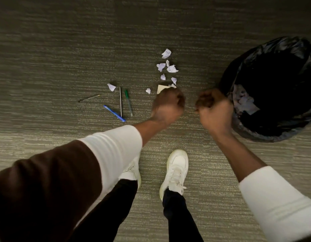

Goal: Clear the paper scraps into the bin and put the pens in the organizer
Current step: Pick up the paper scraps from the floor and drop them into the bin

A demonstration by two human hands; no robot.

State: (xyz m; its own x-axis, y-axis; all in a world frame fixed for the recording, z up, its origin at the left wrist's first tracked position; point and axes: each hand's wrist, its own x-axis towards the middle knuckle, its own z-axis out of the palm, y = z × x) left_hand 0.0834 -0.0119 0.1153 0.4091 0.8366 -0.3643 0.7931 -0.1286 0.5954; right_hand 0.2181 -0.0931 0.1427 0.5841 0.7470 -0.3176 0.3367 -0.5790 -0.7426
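Several crumpled white paper scraps [172, 68] lie scattered on the carpet ahead of me, one more [111, 87] off to the left. Several pens lie beside it: a blue pen [114, 113], a green pen [128, 102], a thin grey pen [120, 101] and a dark pen [89, 98]. A black-lined bin [277, 88] stands at the right with crumpled paper inside. My left hand [168, 105] is a closed fist above a yellowish note [161, 88]. My right hand [215, 110] is also fisted, near the bin's rim. Both hands are blurred; nothing shows in either.
Grey-green carpet [64, 49] covers the floor all around. My white shoes [175, 170] and dark trouser legs stand below the hands. No organizer is in view.
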